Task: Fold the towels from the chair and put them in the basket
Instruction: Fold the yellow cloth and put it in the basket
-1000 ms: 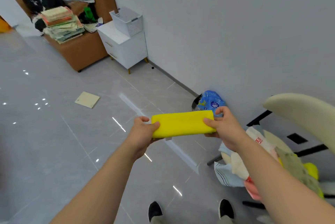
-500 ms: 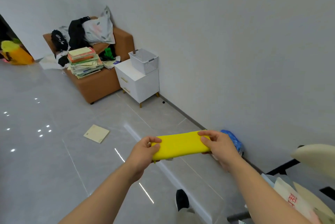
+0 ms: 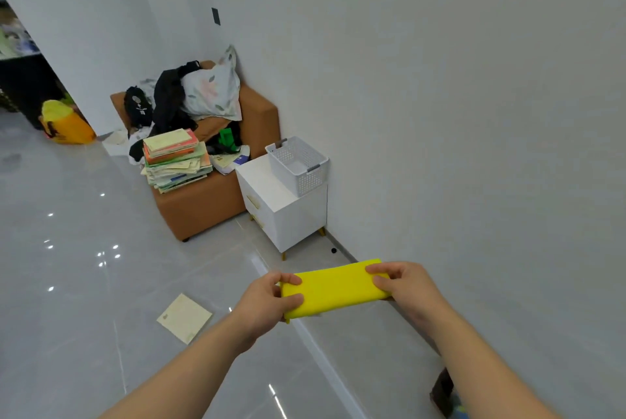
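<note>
Big stretch of floor (image 3: 101,317) ahead, and the basket (image 3: 298,164) sits well off on the nightstand (image 3: 271,195). A slack pinch on the walk could let the fold spring open. The folded yellow towel (image 3: 333,288) spans between the hands: left hand (image 3: 267,300) pinches one end, right hand (image 3: 403,286) the other.

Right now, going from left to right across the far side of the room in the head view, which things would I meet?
Yellow-orange bag → stack of books → white basket.
</note>
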